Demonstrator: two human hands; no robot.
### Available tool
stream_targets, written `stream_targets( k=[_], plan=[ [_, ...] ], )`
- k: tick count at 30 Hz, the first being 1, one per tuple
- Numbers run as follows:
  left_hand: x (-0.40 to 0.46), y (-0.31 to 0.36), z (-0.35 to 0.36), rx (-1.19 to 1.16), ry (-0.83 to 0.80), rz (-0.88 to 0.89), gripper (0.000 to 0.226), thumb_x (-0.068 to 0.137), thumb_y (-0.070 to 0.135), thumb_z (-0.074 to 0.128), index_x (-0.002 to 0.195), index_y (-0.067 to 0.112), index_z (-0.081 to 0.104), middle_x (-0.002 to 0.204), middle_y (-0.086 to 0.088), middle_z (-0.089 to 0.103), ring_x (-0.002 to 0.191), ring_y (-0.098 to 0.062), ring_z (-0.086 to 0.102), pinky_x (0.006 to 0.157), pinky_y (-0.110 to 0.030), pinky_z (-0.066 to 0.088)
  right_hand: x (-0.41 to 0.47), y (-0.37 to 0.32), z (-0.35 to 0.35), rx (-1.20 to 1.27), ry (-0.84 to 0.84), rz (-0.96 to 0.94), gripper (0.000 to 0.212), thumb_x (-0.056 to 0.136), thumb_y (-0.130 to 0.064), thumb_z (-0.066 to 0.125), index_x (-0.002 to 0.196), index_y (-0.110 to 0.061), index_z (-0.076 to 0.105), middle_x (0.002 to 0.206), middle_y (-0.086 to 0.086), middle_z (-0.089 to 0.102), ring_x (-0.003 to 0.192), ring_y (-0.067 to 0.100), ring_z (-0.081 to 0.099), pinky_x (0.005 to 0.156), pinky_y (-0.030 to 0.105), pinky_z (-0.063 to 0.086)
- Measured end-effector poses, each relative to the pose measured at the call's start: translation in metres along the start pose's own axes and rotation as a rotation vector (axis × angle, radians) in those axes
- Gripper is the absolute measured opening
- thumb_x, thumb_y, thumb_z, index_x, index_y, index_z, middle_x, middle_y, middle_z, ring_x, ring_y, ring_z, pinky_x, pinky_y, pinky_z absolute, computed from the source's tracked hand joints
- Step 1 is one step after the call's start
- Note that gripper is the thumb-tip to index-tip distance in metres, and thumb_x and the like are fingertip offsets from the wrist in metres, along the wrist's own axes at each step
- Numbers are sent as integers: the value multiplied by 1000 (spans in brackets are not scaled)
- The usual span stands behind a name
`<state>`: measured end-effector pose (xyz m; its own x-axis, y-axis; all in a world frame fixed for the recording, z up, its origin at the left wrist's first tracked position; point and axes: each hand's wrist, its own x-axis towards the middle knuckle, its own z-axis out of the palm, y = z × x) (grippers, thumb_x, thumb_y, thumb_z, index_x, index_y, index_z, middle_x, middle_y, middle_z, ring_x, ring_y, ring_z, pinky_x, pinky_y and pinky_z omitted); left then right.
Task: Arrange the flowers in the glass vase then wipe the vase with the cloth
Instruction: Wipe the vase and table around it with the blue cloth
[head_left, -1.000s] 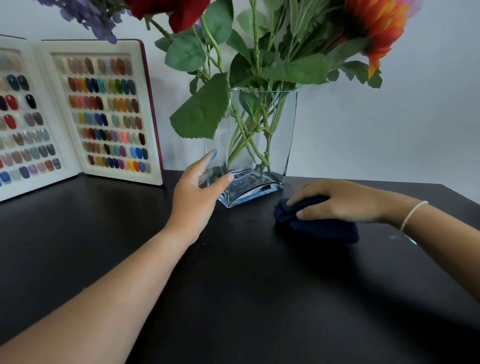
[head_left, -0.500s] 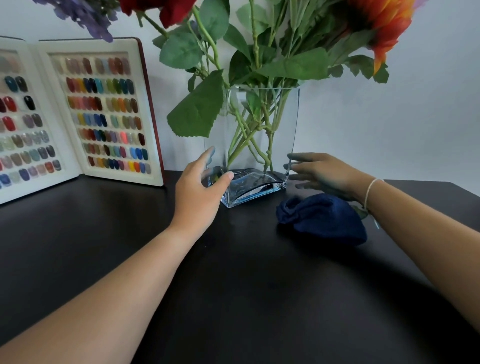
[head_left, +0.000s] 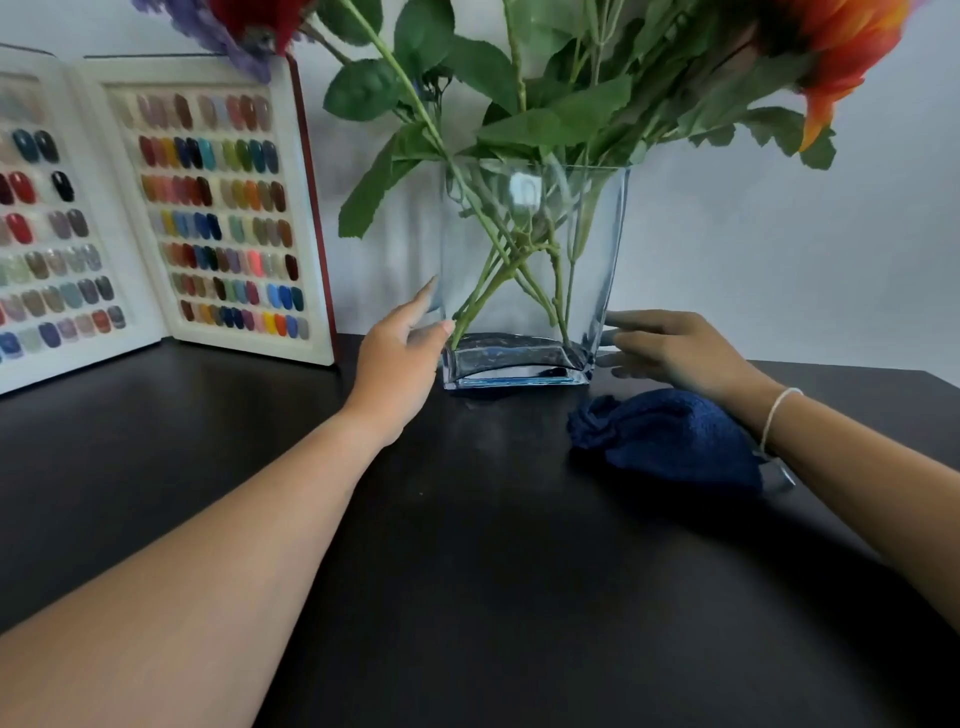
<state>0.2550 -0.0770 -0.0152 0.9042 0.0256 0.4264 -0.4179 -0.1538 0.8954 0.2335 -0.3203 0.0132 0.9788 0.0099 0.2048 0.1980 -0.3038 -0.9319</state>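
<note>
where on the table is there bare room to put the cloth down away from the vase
The widest bare patch of the dark table lies in front, between the two forearms. A smaller one sits front left, below the nail colour chart. It is crowded at the back: the left hand and right hand flank the vase, and the cloth lies under the right wrist.

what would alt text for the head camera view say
Two bare hands flank a clear rectangular glass vase of green-stemmed flowers on a black table, left hand and right hand at its lower sides. A crumpled dark blue cloth lies beside it.
</note>
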Motion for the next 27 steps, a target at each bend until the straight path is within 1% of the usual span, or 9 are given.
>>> stream_targets(
  k=[3,6,11,15,18,21,25,27],
  plan=[
    [6,-3,1,-13,-10,-13,49,91,16,51,136,28,36,146,3,37,132,-14,37,110,-43,34,-3,-1,-1,24,26,-18,26,87,-3,51,110,-14,59,92,9,67,71,14,68,73,26,57],
    [11,-5,1,-40,-27,-36,49,91,18,50,136,28,36,145,4,38,132,-13,37,109,-42,34,-8,-3,0,39,38,-34,25,87,-2,50,108,-11,60,87,7,67,62,11,69,70,26,57],
    [17,-8,2,-41,-83,-60,49,93,20,46,138,31,32,148,7,34,134,-11,33,111,-42,30,-14,-7,0,81,56,-38,22,86,-1,50,104,-10,61,84,9,67,59,13,69,66,25,57],
    [20,-7,2,-88,-118,-77,49,93,18,45,138,31,31,149,8,30,136,-11,29,112,-42,28,-16,-8,1,80,61,-9,21,86,-3,51,102,-10,61,86,11,67,65,19,67,68,28,57],
    [19,-7,2,-91,-131,-80,49,94,17,43,139,29,29,150,8,28,137,-11,27,113,-43,27,-17,-8,1,74,50,1,20,87,-4,51,102,-12,61,88,10,67,65,17,67,67,27,57],
    [19,-7,3,-82,-145,-82,49,95,18,41,140,30,26,151,7,26,138,-12,26,113,-44,26,-17,-8,0,62,41,4,22,87,-5,51,105,-14,61,91,10,67,72,22,66,67,28,57],
    [19,-7,2,-80,-149,-81,49,95,18,40,140,32,26,150,9,27,137,-13,26,113,-44,26,-18,-8,-1,41,21,13,25,87,-8,52,109,-17,59,99,11,68,75,21,68,66,27,59],
    [19,-8,2,-79,-150,-78,49,95,18,40,140,33,27,150,9,28,137,-13,27,113,-45,27,-19,-9,-4,-4,-10,37,26,87,-12,53,110,-23,59,106,8,68,79,21,69,71,30,58]
  ],
)
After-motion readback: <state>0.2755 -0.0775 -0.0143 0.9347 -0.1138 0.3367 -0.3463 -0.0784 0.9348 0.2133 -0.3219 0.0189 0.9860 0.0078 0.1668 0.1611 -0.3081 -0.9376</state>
